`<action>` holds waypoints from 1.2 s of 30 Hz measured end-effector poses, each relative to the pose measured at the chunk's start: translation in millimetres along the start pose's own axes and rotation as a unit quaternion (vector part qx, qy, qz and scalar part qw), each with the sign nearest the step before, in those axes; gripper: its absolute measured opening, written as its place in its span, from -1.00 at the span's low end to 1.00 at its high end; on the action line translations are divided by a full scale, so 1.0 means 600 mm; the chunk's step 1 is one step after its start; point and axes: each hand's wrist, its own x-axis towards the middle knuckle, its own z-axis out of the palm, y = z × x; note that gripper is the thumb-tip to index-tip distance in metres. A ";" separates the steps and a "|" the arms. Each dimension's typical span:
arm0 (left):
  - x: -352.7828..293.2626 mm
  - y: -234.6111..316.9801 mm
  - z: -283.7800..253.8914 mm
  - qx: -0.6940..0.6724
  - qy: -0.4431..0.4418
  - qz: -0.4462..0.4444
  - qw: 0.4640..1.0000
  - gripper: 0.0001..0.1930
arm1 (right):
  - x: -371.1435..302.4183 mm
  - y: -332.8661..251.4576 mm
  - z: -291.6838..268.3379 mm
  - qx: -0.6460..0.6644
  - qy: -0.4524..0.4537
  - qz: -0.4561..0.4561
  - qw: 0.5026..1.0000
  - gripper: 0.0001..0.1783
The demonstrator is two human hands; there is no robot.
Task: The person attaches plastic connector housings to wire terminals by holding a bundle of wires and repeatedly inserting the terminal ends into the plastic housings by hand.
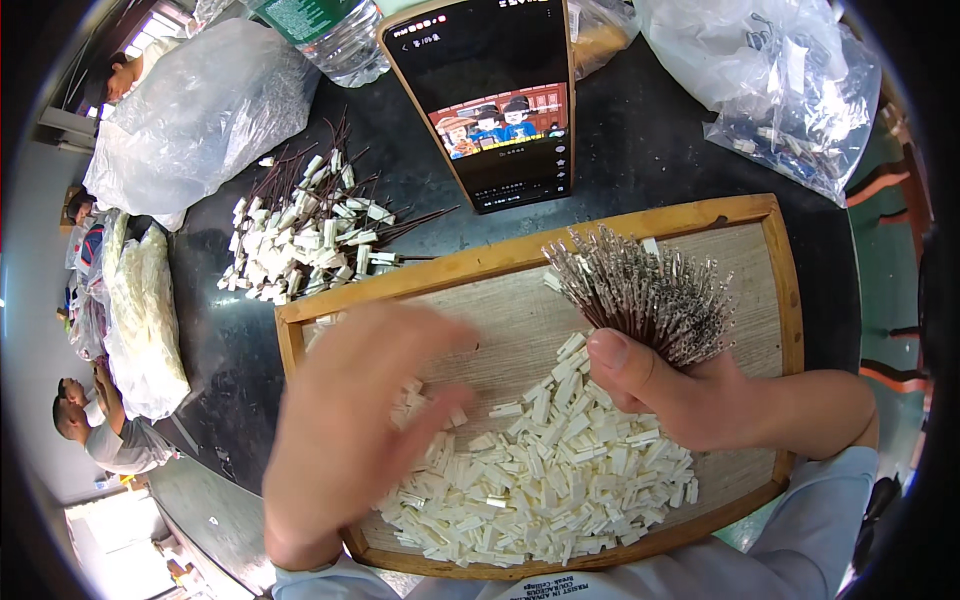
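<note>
My right hand (680, 395) is closed round a thick bundle of brown wires (645, 300), their silvery metal terminal ends fanned upward over the right part of a wood-framed tray (520, 245). Below it, a heap of small white plastic connector housings (550, 480) covers the near part of the tray. Over the tray's left side hangs my left hand (365, 410), slightly blurred, thumb and forefinger apart with nothing visible between them. It hides some of the housings and part of the frame. Past the tray's far left edge lies a pile of brown wires with white housings on their ends (310, 230).
A phone (490, 110) showing a video stands behind the tray, beside a water bottle (335, 40). Clear plastic bags (210, 110) lie far left, and another bag (780, 100) holds small parts at far right. Other people (120, 430) sit off to the left.
</note>
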 end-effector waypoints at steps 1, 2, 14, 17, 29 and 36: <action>-0.009 0.012 0.010 0.003 0.004 -0.006 1.000 -0.68 | 0.000 -0.002 0.000 -0.001 -0.007 0.000 1.000 -0.87; -0.015 0.020 0.023 0.011 -0.030 0.010 0.999 -0.72 | -0.001 -0.003 -0.001 -0.015 -0.027 0.009 1.000 -0.87; 0.009 -0.014 0.066 0.040 0.019 0.048 0.998 -0.86 | 0.001 -0.016 0.008 -0.028 0.027 0.026 0.999 -0.91; 0.018 -0.032 0.057 -0.008 0.027 0.076 0.997 -0.86 | 0.002 -0.015 0.003 -0.038 0.014 0.035 0.999 -0.90; 0.006 -0.022 0.057 -0.500 0.044 0.005 0.865 -0.70 | -0.003 -0.002 0.007 -0.041 -0.019 0.014 0.999 -0.91; 0.012 -0.016 0.053 -0.415 0.037 0.029 0.909 -0.79 | -0.001 -0.002 -0.002 -0.074 -0.040 0.010 0.996 -0.85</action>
